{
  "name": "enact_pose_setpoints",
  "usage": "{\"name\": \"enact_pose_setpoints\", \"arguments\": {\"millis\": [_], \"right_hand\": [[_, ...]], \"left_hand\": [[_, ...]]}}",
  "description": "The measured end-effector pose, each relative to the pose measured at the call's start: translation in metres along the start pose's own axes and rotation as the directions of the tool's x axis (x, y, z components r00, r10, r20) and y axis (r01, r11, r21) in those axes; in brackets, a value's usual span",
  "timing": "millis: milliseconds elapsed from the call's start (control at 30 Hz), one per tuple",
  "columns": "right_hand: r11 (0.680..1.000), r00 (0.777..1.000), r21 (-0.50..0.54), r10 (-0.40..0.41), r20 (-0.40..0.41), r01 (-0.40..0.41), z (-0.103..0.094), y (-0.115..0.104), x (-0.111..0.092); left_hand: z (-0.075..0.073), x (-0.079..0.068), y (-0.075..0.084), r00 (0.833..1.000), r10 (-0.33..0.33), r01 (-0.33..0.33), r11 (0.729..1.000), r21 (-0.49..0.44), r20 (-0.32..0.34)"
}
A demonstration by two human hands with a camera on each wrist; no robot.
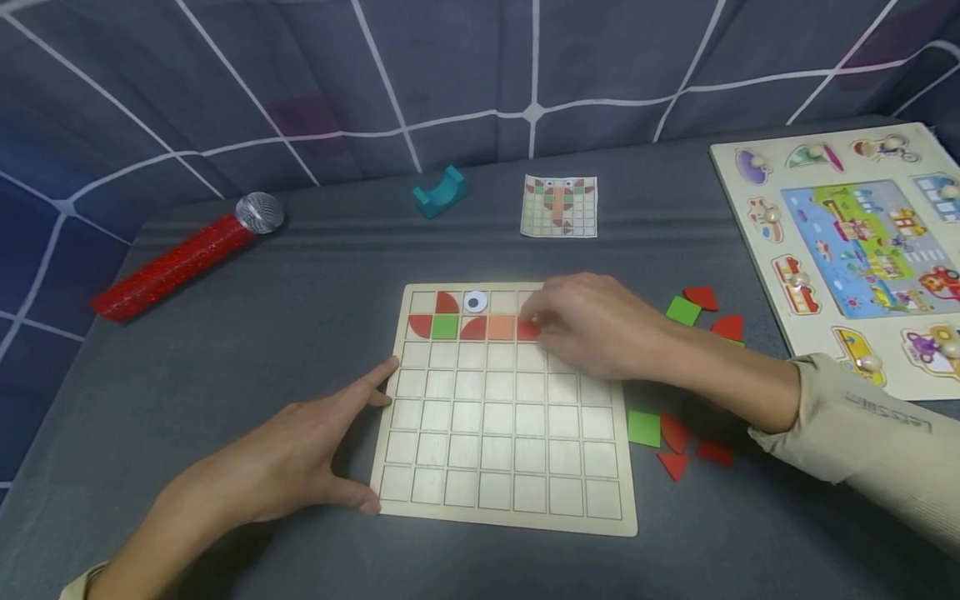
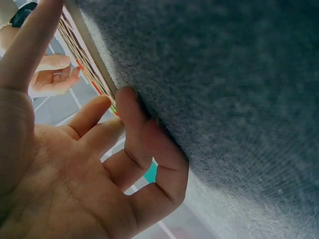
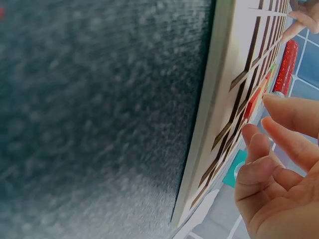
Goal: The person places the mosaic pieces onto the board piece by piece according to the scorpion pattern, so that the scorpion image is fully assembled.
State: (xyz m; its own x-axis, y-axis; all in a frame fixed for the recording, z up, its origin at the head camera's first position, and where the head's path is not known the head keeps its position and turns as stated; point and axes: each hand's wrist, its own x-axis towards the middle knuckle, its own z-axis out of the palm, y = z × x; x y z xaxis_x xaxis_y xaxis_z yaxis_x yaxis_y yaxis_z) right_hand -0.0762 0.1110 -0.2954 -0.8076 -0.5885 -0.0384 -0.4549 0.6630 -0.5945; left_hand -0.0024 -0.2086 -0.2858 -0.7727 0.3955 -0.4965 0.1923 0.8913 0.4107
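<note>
A pale wooden grid board [image 1: 468, 421] lies on the grey cloth. My left hand [image 1: 300, 458] rests at its left side, fingertips against the edge and thumb by the near corner. My right hand [image 1: 592, 325] is over the upper right of the board, its thumb and fingertips right at a red piece [image 1: 528, 331] in the second row. In the right wrist view the thumb and fingers are bent, with a gap between them. Left of it lie an orange square [image 1: 502, 327], red quarter-circles [image 1: 474, 329] and a green square [image 1: 445, 326]; above is an eye piece [image 1: 476, 302].
Loose red and green pieces [image 1: 645, 427] lie right of the board, some hidden under the right forearm. Behind stand a small pattern card [image 1: 559, 223] and a teal curved block [image 1: 440, 193]. A red microphone [image 1: 180, 262] lies left, a knobbed picture puzzle [image 1: 757, 183] right.
</note>
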Motion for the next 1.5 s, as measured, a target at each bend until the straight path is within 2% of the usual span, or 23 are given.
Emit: {"name": "enact_pose_setpoints", "arguments": {"millis": [200, 433, 633, 833, 1033, 1267, 1500], "right_hand": [[1.0, 1.0, 0.006, 0.0, -0.007, 0.0, -0.005, 0.004, -0.011], [0.998, 1.0, -0.061, -0.019, -0.015, 0.018, -0.022, 0.021, -0.036], [0.989, 0.999, -0.14, 0.04, -0.017, -0.042, -0.033, 0.038, -0.055], [0.953, 0.992, -0.274, 0.124, -0.041, -0.13, -0.046, 0.059, -0.07], [0.95, 0.978, -0.236, 0.209, 0.003, -0.202, -0.05, 0.077, -0.082], [0.949, 0.962, -0.181, 0.271, 0.041, -0.26, -0.045, 0.081, -0.086], [0.948, 0.97, -0.221, 0.241, 0.024, -0.23, -0.04, 0.081, -0.085]], "left_hand": [[0.0, -0.001, 0.0, 1.0, -0.009, 0.009, 1.0, -0.002, 0.0], [-0.001, -0.002, -0.001, 1.0, 0.019, -0.019, 1.0, 0.016, -0.01], [-0.002, -0.002, 0.0, 1.0, 0.024, -0.023, 1.0, 0.016, -0.01], [-0.001, -0.002, 0.0, 0.999, 0.029, -0.028, 0.999, 0.023, -0.018], [-0.002, -0.003, 0.0, 0.999, 0.04, -0.04, 0.999, 0.009, -0.008], [-0.002, -0.003, -0.001, 0.999, 0.039, -0.038, 0.999, 0.019, -0.015], [-0.001, -0.003, -0.001, 0.999, 0.029, -0.029, 1.0, 0.013, -0.014]]}}
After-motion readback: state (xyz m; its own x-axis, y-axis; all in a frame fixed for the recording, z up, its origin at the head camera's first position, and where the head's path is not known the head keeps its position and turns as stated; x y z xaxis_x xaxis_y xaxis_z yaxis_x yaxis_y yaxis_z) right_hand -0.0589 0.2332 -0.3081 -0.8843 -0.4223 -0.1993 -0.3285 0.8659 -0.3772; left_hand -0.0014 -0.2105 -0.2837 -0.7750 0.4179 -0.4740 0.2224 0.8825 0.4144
